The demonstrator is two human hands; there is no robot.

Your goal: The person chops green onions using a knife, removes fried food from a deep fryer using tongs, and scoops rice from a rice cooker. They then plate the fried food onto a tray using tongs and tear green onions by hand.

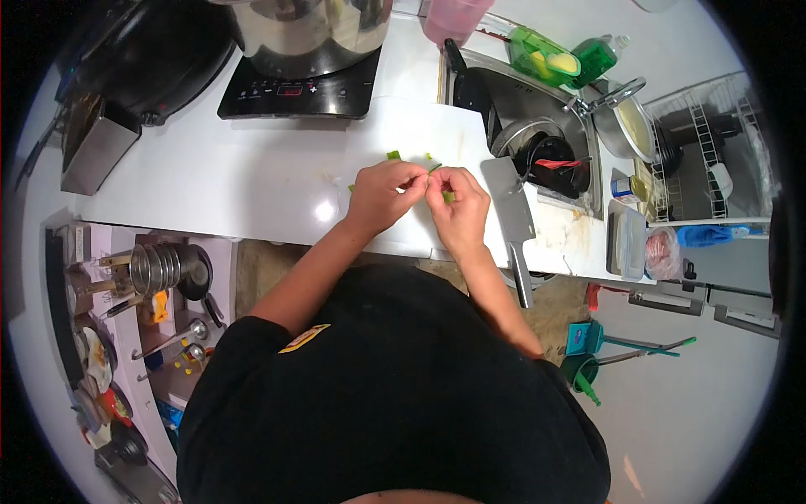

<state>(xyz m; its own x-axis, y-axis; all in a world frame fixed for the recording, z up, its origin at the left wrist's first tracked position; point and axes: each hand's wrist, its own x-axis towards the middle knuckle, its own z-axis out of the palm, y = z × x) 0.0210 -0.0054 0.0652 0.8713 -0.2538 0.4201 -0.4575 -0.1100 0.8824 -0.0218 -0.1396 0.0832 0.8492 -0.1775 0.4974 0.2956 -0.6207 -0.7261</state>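
Note:
My left hand [382, 195] and my right hand [458, 207] meet over a white cutting board [403, 122], fingertips pinched together. Between them shows a thin strip of green vegetable [435, 167]; its kind is too small to make out. Other green pieces lie around the hands, one green piece [393, 155] just beyond the left knuckles, and some are partly covered by the fingers. To the right of my right hand rests a cleaver [507, 197], blade on the board's right side and its handle pointing toward me past the counter edge.
A big steel pot [309, 34] stands on a black induction cooker [298, 94] at the back. The sink [598, 181] on the right holds pans and bowls. A metal knife block [102, 149] is at the left; below it are shelves with hanging strainers [158, 269].

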